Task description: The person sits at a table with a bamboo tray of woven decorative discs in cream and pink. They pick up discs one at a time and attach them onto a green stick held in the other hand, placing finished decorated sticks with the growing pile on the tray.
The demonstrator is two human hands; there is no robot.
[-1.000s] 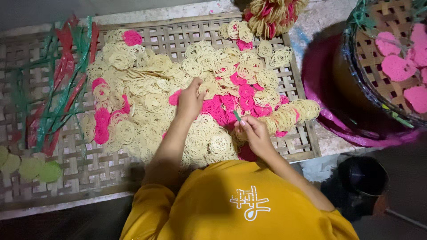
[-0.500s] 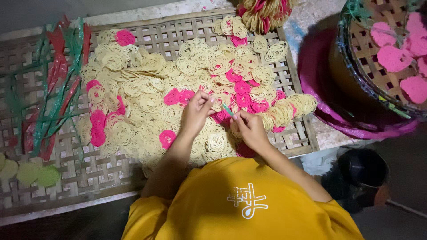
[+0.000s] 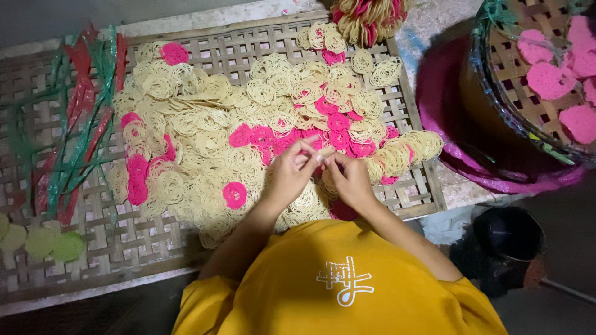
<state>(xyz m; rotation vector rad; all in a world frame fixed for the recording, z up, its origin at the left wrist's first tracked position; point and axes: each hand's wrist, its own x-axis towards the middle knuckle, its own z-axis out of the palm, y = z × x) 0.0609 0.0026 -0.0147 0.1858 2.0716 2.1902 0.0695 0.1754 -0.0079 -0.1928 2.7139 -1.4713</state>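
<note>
Yellow shirt [image 3: 335,285] is filling the near edge. Left hand [image 3: 290,174] and right hand [image 3: 349,177] are meeting over the woven bamboo tray [image 3: 81,248], fingers [image 3: 310,152] pinching together on a pale coiled noodle disc [image 3: 324,152], held just above the pile. Heap of cream and pink noodle discs [image 3: 248,124] is covering the tray's middle, too many to count. Red and green strips [image 3: 68,124] are lying left, three green discs [image 3: 40,242] near them. Round basket [image 3: 496,74] with pink discs [image 3: 549,80] is sitting far right.
</note>
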